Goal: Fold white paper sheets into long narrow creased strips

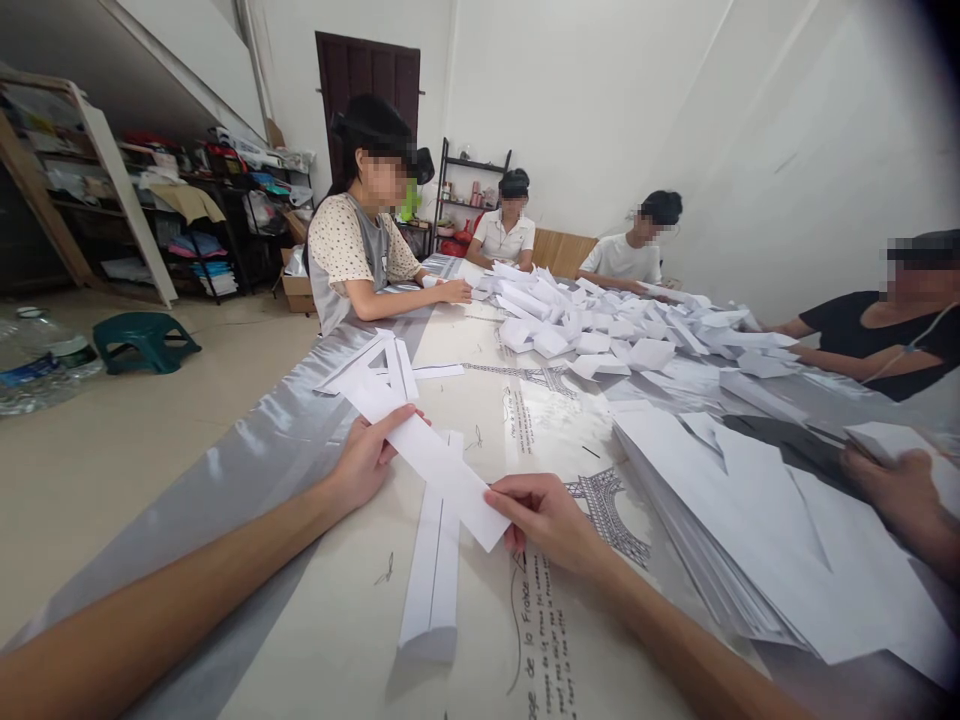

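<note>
Holding a white paper strip (pixel 439 465) in both bare hands, slanted from far left to near right above the printed tablecloth (pixel 322 640). Clamped on its left edge partway along with the left hand (pixel 367 450), thumb on top, fingers tucked around the side. Pinched at its near right end by the right hand (pixel 544 505), between thumb and fingers. Spaced apart from each other, but both closed on the same strip. Below it, crossing underneath: a creased paper strip (pixel 431 590), lying lengthwise on the cloth, dark line down its middle. Just past the left hand: folded paper pieces (pixel 401 365); cannot tell if touching the strip's far end. Right of the right hand, well clear: a stack of white sheets (pixel 765 520). Beyond that stack, at the right edge: another person's hand (pixel 911 490) on white paper. Farther up the table: a big loose heap of folded white papers (pixel 570 310), with co-workers seated around. Off left on the floor: a green stool (pixel 142 335).
</note>
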Demonstrator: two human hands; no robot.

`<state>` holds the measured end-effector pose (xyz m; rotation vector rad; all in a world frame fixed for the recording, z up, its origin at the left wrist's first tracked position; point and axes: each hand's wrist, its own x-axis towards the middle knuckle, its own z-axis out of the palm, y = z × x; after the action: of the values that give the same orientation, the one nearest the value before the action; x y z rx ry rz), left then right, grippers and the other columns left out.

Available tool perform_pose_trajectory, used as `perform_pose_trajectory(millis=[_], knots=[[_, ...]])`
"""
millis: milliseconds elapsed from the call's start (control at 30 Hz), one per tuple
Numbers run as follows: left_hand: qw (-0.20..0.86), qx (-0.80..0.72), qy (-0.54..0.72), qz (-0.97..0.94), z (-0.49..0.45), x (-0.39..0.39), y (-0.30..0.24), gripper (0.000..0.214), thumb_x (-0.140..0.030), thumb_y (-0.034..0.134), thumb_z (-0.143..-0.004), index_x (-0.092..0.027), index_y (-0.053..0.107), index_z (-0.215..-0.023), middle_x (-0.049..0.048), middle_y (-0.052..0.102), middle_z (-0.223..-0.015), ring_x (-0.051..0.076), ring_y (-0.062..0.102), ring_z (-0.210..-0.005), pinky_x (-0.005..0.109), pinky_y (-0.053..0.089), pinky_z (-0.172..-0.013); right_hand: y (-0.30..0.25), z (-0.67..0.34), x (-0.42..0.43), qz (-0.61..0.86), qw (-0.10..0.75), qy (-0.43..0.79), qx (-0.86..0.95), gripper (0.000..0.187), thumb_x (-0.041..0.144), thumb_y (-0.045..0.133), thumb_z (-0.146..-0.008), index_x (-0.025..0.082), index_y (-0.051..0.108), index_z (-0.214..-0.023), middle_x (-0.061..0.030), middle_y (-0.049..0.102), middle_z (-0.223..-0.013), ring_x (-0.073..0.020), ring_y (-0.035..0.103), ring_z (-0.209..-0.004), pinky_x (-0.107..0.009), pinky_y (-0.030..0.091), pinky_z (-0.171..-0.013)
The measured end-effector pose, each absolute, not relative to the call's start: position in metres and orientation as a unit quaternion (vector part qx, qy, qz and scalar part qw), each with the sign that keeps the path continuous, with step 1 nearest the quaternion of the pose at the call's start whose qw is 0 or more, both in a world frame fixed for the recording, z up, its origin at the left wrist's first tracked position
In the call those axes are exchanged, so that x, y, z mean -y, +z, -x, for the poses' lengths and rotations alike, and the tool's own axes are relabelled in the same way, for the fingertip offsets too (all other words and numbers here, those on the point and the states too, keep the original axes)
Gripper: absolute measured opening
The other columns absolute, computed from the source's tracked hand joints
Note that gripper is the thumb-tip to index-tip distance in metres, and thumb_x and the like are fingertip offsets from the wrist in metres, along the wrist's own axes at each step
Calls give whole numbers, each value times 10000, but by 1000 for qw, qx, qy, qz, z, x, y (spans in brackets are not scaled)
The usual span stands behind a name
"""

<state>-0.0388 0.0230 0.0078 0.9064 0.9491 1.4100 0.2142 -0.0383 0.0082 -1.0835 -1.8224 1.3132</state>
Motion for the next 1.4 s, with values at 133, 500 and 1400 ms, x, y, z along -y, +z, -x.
perform_pose_trajectory(millis=[133, 500, 1400], knots=[[575, -404, 595, -389, 38, -22, 8, 274, -369, 844, -698, -126, 752, -786, 59, 687, -601, 117, 562, -513, 228, 369, -484, 9, -214, 38, 419, 323, 500, 685, 357, 472, 610, -950, 184, 745, -790, -10, 636, -606, -121, 554, -463, -244, 420, -444], [577, -390, 602, -390, 41, -26, 3, 242, -350, 810, -762, -114, 774, -799, 104, 759, -823, 3, 284, -404, 195, 213, -399, 14, -221, 37, 433, 322, 493, 683, 373, 462, 631, -940, 181, 664, -697, 27, 545, -519, -88, 479, -404, -211, 346, -393], [606, -400, 610, -319, 42, -27, 8, 235, -298, 807, -717, -103, 730, -823, 87, 753, -822, 8, 431, -395, 179, 185, -330, 10, -226, 39, 380, 325, 528, 686, 373, 388, 631, -918, 185, 569, -611, 52, 408, -514, -76, 367, -426, -224, 262, -402]])
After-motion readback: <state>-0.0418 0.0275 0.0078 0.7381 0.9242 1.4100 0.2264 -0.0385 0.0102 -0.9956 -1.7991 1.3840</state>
